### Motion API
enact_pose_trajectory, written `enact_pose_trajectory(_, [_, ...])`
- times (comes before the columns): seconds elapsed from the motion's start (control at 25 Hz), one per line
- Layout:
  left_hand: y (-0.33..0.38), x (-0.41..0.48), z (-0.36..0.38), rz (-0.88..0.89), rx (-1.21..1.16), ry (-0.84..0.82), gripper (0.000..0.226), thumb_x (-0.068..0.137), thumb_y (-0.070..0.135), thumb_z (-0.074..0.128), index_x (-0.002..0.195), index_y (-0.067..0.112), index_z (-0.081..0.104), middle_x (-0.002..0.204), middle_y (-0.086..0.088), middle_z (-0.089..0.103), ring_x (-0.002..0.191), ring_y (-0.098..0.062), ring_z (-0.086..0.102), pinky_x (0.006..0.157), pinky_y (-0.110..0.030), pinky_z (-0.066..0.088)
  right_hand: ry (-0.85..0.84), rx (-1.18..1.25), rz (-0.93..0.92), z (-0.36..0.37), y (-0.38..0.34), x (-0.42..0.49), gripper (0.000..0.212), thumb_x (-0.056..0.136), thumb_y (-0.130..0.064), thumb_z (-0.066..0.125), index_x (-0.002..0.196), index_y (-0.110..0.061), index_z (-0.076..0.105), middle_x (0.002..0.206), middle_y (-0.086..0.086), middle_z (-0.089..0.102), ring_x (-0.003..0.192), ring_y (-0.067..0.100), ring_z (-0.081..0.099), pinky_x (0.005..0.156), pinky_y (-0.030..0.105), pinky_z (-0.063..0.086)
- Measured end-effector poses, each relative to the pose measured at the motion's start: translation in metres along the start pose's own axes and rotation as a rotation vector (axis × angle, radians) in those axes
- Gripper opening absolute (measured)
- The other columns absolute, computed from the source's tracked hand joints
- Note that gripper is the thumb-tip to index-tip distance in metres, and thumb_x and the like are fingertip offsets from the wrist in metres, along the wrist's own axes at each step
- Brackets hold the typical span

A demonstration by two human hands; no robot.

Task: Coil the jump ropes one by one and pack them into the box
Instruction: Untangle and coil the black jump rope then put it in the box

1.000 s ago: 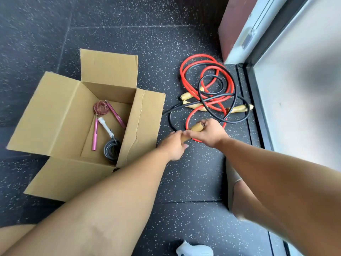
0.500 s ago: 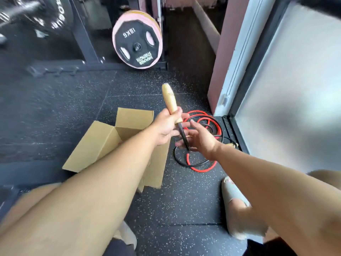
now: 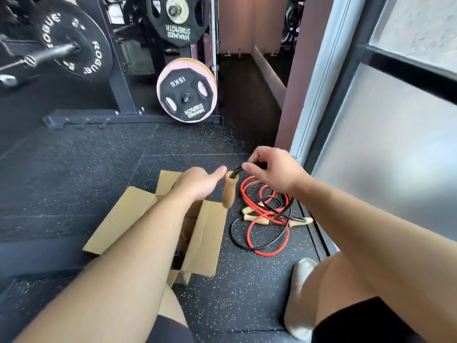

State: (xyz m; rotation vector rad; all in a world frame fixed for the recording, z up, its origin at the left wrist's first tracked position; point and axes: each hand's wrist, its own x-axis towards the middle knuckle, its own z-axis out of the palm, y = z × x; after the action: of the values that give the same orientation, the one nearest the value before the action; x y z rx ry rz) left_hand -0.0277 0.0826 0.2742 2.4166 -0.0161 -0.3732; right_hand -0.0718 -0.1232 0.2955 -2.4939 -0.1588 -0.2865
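My right hand (image 3: 270,172) pinches the black jump rope (image 3: 237,169) just above its wooden handle (image 3: 228,191), which hangs straight down over the box's right flap. My left hand (image 3: 197,185) is beside the handle with its fingers loose and its thumb pointing at the handle's top, not gripping it. The rest of the black rope (image 3: 233,240) lies on the floor, tangled with a red jump rope (image 3: 249,235) and other wooden handles (image 3: 300,222). The open cardboard box (image 3: 205,241) sits under my left forearm, its inside mostly hidden.
A rack with weight plates (image 3: 186,91) and a barbell (image 3: 57,49) stands beyond the box. A glass door and frame (image 3: 321,95) run along the right. My right foot in a light shoe (image 3: 298,293) rests on the speckled rubber floor near the ropes.
The view has tilted up. The handle, held pointing upward in my left hand half a second ago, now hangs down from the rope held by my right hand. My left hand has let go.
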Motion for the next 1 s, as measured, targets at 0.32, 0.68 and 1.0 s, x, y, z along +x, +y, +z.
enact_pose_trajectory(0.32, [0.014,0.039,0.013,0.446,-0.516,-0.049,0.029,0.106,0.032,0.04,0.084,0.023,0.057,0.062,0.006,0.05,0.062,-0.024,0.048,0.06,-0.032,0.037,-0.166,0.454,0.031,0.008,0.019,0.052,0.024,0.087,-0.01,0.059,0.106,-0.018,0.047,0.069,0.0,0.055,0.062,0.019,0.042,0.06,0.036,0.036])
enact_pose_trajectory(0.68, [-0.002,0.061,-0.002,0.367,-0.456,-0.245,0.036,0.088,0.042,0.049,0.107,0.014,0.059,0.09,-0.007,0.064,0.086,-0.018,0.063,0.053,-0.025,0.045,0.005,0.242,-0.109,0.006,0.044,0.063,0.011,0.098,-0.031,0.063,0.098,-0.02,0.068,0.085,0.006,0.07,0.079,0.027,0.064,0.074,0.041,0.052])
enact_pose_trajectory(1.0, [0.021,0.053,0.013,0.46,-0.575,-0.174,0.032,0.103,0.039,0.047,0.084,0.014,0.054,0.055,0.01,0.033,0.047,-0.01,0.029,0.051,-0.033,0.023,-0.043,0.31,-0.126,-0.004,0.043,0.059,0.009,0.09,-0.026,0.076,0.098,-0.024,0.072,0.084,-0.006,0.073,0.075,0.014,0.067,0.075,0.036,0.054])
